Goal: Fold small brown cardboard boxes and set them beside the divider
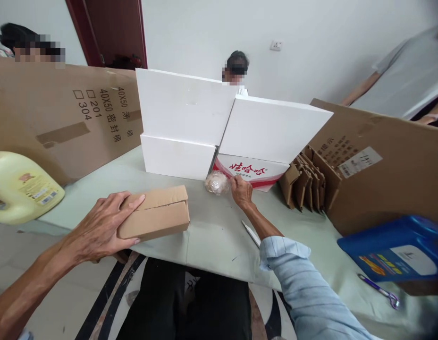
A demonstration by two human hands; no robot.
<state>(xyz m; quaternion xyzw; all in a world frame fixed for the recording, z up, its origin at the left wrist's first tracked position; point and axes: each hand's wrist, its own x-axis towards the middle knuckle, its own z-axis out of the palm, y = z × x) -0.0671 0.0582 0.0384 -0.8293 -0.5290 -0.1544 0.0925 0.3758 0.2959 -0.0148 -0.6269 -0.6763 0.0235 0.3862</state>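
Observation:
My left hand (109, 222) grips the left end of a small brown cardboard box (162, 212), thumb along its lower side and fingers over the top. The box has a seam between its top flaps and lies over the front of the table. My right hand (241, 190) reaches to a roll of clear tape (216, 182), fingers pressed together at the roll's right side. The roll rests on the table against a white box with red lettering (252, 171). A slim white cutter or pen (250, 233) lies below my right wrist.
White boxes (183, 106) stand behind the tape. Large brown cardboard panels (63, 113) flank both sides. Folded cartons (307, 182) stand right of centre. A yellow jug (24, 186) is at left; a blue jug (396, 248) and purple-handled tool (376, 285) at right. Three people are beyond.

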